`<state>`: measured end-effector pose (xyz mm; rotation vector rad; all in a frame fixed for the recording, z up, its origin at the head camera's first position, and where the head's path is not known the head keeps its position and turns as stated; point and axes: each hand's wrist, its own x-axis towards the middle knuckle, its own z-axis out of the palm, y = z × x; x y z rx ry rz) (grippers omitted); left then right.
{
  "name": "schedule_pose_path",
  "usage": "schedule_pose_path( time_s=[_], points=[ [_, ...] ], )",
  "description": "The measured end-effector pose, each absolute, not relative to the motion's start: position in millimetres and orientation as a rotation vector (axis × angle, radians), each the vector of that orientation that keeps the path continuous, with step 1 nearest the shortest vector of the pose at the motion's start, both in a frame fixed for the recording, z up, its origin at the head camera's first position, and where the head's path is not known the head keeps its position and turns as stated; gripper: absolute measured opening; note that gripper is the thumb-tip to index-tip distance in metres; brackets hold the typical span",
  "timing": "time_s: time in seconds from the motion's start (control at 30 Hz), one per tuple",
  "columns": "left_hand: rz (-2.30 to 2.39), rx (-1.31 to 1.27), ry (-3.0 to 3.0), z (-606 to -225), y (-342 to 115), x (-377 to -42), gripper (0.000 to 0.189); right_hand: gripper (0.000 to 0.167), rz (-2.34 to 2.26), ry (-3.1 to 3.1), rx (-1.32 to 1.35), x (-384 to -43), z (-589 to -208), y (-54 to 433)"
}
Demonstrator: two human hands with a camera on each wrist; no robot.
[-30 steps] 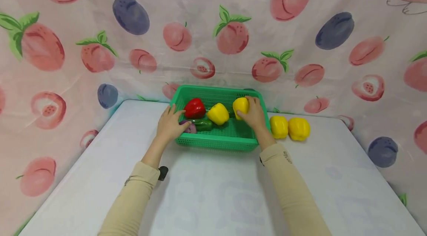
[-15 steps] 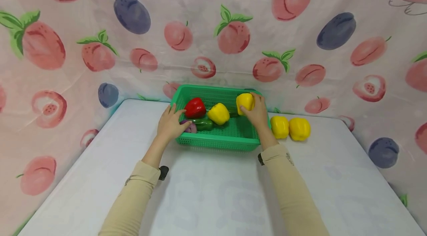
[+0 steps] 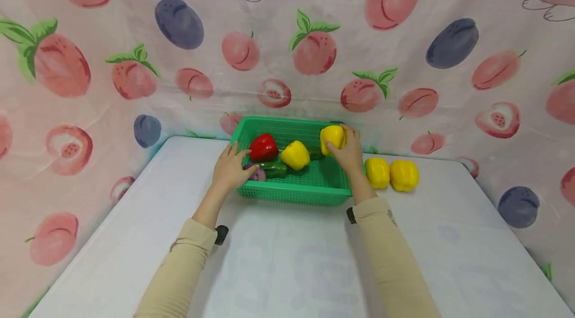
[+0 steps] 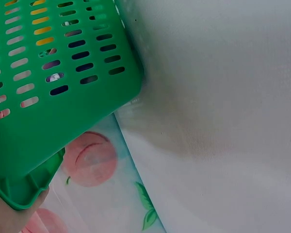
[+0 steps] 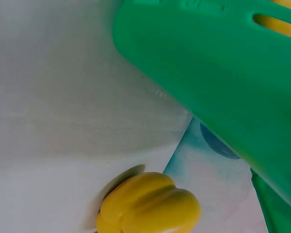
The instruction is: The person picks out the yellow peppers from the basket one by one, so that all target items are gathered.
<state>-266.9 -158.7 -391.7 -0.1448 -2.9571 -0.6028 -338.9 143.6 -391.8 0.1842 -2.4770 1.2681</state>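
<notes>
A green plastic basket [image 3: 292, 192] stands near the table's back edge. My left hand [image 3: 228, 170] rests over its left rim with fingers spread, the index fingertip close to a red bell pepper [image 3: 263, 147]. The thumb reaches over a purple vegetable [image 3: 259, 174], partly hidden. At the basket's right end my right hand [image 3: 350, 153] pinches a yellow bell pepper [image 3: 333, 140] between thumb and fingers. A second yellow bell pepper [image 3: 295, 155] lies mid-basket beside a cucumber [image 3: 275, 169]. In the left wrist view part of the left hand [image 4: 5, 213] shows at the basket's rim.
Two more yellow bell peppers, a nearer one [image 3: 377, 172] and an outer one [image 3: 404, 175], lie on the white table [image 3: 287, 258] right of the basket. Another dark green vegetable [image 3: 316, 153] shows behind the middle pepper. A fruit-print cloth [image 3: 278, 48] hangs behind.
My right hand has moved a little to the right and back with the yellow bell pepper, up toward the basket's right rim. The left hand has stayed in place.
</notes>
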Motion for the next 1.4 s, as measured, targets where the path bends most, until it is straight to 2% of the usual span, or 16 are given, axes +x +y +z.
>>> schedule_pose_path(
  time_s=[0.63,1.4],
  points=[
    [-0.598,-0.137,-2.969,-395.2,-156.5,-269.6,0.058,0.062,1.338,-2.406,0.204,-335.1,-392.2,146.6],
    [-0.602,-0.106,-2.972,-393.0,-158.4,-267.8,0.058,0.060,1.428,-2.079,0.397,-331.8,-389.7,138.1]
  ],
)
